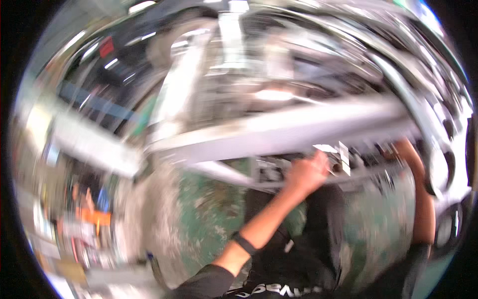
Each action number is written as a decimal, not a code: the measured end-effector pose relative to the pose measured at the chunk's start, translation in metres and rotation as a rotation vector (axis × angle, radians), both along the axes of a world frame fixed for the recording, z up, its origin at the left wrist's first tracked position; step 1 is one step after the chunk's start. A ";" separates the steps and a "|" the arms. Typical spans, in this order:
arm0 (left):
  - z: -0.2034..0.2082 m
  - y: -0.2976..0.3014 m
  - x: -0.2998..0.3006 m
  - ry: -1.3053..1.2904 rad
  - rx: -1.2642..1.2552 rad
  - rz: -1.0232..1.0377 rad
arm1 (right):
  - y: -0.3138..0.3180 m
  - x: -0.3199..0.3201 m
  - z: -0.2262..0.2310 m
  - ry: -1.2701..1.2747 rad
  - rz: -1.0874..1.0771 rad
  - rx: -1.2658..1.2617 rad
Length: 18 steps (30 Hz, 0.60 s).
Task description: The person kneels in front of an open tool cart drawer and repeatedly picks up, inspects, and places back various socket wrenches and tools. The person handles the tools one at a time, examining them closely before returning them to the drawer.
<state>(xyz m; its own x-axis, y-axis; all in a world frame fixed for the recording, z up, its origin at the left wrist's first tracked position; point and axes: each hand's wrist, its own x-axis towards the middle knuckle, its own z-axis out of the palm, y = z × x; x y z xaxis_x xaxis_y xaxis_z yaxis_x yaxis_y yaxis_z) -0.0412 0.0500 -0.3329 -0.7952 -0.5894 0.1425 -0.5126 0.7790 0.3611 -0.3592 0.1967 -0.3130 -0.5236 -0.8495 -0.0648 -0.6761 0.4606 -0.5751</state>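
Observation:
My left hand (309,172) reaches over an open metal tray (366,174) below a long pale metal beam (279,129). Its fingers look curled together, though motion blurs them, and whatever they may hold cannot be made out. Just past the fingertips stands a small bright flat piece (344,158). My right hand (404,147) is at the tray's right end, close under the beam. Its fingers are hidden among dark parts there. Small dark and shiny parts (271,169) lie in the left part of the tray.
A thick curved grey tube (398,82) arcs down beside my right arm. Bulky metal machinery (279,65) rises beyond the beam. Green, worn floor (214,214) shows below. At the left are a pale box-like beam (94,144) and an orange object (95,217).

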 end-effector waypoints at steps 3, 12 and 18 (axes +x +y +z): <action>-0.010 -0.003 0.000 0.041 -0.050 -0.104 | -0.031 0.021 0.021 0.086 0.070 -0.112; -0.038 -0.006 -0.004 0.190 -0.186 -0.134 | -0.118 0.144 0.024 0.216 0.302 -0.241; -0.029 -0.006 0.006 0.219 -0.605 -0.250 | -0.124 0.176 0.015 0.225 0.309 -0.269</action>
